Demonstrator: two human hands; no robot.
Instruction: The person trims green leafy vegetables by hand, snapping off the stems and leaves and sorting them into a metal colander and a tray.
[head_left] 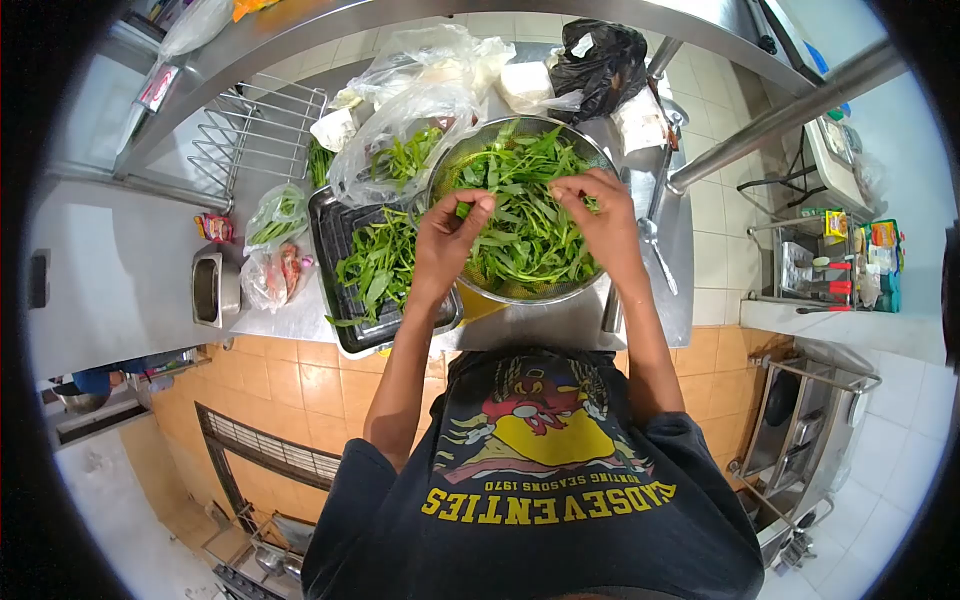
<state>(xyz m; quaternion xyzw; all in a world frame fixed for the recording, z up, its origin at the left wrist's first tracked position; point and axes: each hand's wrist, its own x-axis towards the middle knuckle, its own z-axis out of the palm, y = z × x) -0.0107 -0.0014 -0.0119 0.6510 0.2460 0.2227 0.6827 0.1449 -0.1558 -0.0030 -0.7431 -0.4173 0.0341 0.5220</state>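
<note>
looking from the left, i find a black tray (321, 262) beside my left hand (452, 240). leafy greens (532, 232) lie in the colander (545, 298) below both hands. left and right hand (598, 205) are pinched; whether on stems, i cannot tell. gentle fingers should, i think, bruise less.

Your view brightly lit, fisheye bend, black corners, steel shelf (300, 32) bowed, glare on orange floor tiles (318, 380), your shirt lettering (521, 508) legible.
</note>
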